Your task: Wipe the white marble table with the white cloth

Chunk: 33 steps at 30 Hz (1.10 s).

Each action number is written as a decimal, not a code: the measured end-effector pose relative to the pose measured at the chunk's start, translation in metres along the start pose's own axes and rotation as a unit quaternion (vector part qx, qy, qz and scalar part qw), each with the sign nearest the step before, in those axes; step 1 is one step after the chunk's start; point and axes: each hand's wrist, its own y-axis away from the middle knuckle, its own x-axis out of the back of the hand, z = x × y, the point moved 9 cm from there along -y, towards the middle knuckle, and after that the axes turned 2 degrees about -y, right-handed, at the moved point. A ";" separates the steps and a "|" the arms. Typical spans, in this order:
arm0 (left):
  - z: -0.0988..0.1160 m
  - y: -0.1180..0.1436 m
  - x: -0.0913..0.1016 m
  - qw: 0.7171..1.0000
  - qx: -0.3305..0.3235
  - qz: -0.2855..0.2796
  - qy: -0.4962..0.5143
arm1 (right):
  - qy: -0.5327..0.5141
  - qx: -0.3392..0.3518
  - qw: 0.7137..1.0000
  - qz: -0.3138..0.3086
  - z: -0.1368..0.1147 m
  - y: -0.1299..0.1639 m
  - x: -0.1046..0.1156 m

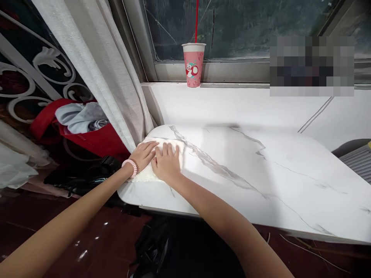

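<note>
Left hand: the left hand (144,153) is lying flat on one white cloth (176,148), its fingers (150,147) spread out and pointing right, gripping nothing.
Right hand: the right hand (166,162) is pressing palm-down on the same cloth, just beside the left hand and touching it, its fingers straight, close together and pointing far.
Cloth: one folded white cloth is sitting at the near left corner of the surface (261,173), mostly covered by the two hands.
Wristband: one pink coiled band (131,166) is circling the left wrist.
Surface: one white marble-patterned top with grey veins is stretching to the right, carrying only the cloth and the two hands.
Cup: one pink paper cup (193,64) with one red straw (196,20) is standing upright on the far window ledge (232,103), well apart from the hands.
Curtain: one pale curtain (95,65) is hanging at the left, its hem reaching down just beside the cloth.
Bag: one red bag (95,139) is sitting on the left beyond the curtain, holding grey fabric (79,117).
Floor: dark items (179,247) are lying below the near edge of the surface; what they are I cannot tell.
</note>
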 end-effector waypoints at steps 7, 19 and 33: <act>0.033 0.064 0.012 0.999 -0.006 0.014 -0.039 | -0.015 0.025 0.999 -0.017 -0.025 0.059 0.008; 0.042 0.063 0.010 0.999 -0.014 0.011 -0.044 | -0.032 0.040 0.998 -0.042 -0.021 0.065 0.010; 0.044 -0.094 -0.032 0.998 0.049 -0.004 -0.044 | -0.006 -0.003 1.000 0.014 0.099 -0.044 0.017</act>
